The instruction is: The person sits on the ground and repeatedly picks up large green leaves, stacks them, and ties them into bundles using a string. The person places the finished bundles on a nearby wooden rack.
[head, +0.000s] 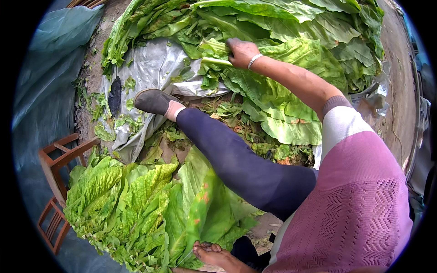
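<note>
My right hand point(243, 53), a white bracelet at its wrist, is closed around the pale stalks point(215, 61) of some broad green leaves, apparently tobacco. Their blades trail to the right beneath my forearm, at the near edge of a large leaf pile point(300, 24). Low in the view, my left hand point(213, 255) has its fingers curled on a thin string point(184, 259). The string runs down and left past a dense row of overlapping leaves point(129, 201). Some of these leaves are yellowed or brown-spotted. How they are fastened is hidden.
My outstretched leg point(232, 160) and grey shoe point(153, 101) lie between the two leaf masses. A silvery plastic sheet point(146, 65) lies under the pile, with leaf scraps point(235, 119) nearby. Wooden chairs point(68, 158) and a blue-green tarp point(51, 88) are at left.
</note>
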Tool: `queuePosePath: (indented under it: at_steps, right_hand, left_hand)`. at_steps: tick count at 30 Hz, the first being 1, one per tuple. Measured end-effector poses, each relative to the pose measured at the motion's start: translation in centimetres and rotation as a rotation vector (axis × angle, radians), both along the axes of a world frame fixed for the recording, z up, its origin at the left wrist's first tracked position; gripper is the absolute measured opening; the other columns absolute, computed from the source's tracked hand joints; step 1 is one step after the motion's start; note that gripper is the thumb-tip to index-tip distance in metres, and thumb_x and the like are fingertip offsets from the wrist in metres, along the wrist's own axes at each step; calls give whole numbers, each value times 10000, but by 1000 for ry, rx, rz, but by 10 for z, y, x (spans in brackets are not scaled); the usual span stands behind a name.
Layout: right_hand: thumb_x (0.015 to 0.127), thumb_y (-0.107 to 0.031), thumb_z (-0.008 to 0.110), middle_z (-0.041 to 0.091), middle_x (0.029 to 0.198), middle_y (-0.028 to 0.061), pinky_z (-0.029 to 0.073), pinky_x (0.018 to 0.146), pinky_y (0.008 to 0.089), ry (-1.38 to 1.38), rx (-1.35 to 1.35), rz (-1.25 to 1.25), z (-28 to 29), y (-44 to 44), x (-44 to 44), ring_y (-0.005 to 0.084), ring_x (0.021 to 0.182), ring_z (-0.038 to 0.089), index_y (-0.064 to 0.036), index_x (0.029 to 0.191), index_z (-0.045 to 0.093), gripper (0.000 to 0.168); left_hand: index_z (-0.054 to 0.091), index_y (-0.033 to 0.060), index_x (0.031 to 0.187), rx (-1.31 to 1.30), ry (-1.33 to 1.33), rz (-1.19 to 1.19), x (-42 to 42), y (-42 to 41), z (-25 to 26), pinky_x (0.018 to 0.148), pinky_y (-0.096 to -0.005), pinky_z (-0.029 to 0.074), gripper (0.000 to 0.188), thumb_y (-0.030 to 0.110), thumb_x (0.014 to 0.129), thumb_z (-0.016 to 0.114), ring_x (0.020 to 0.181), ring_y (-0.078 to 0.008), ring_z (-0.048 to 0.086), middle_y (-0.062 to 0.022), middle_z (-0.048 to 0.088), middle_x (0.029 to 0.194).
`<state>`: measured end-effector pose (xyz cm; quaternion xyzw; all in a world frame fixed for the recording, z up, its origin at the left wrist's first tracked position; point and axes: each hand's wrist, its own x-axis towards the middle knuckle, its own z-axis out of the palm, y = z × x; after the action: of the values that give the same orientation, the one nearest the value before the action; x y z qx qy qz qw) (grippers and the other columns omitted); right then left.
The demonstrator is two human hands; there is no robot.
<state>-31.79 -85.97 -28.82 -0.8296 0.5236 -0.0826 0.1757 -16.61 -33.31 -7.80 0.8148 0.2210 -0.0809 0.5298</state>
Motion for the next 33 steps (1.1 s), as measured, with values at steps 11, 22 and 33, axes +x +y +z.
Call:
queuePosePath:
  at_steps: [11,22,33]
  right_hand:
    - [728,-132,578,550,937,134,437,787,395,64,-362,41,-39,43,16,317,949,532,-120,924,594,198]
    - [646,-90,665,567,836,145,444,679,425,-583,-108,1164,313,251,86,352,789,563,-42,1141,505,523]
    - [654,-319,739,594,1062,148,441,843,393,-125,313,1829,310,427,125,327,992,558,-37,1228,495,684]
  left_hand:
    - [517,53,943,-95,3,-25,-20,3,22,289,-207,243,217,250,939,428,344,-78,291,-30,453,607]
    - [399,-14,1233,-589,-169,-396,-16,57,91,433,-171,268,655,404,807,670,512,-27,377,-4,484,675]
    - [545,-41,997,-534,-302,-93,-49,120,104,648,-225,392,238,114,832,615,731,-83,483,-14,548,822]
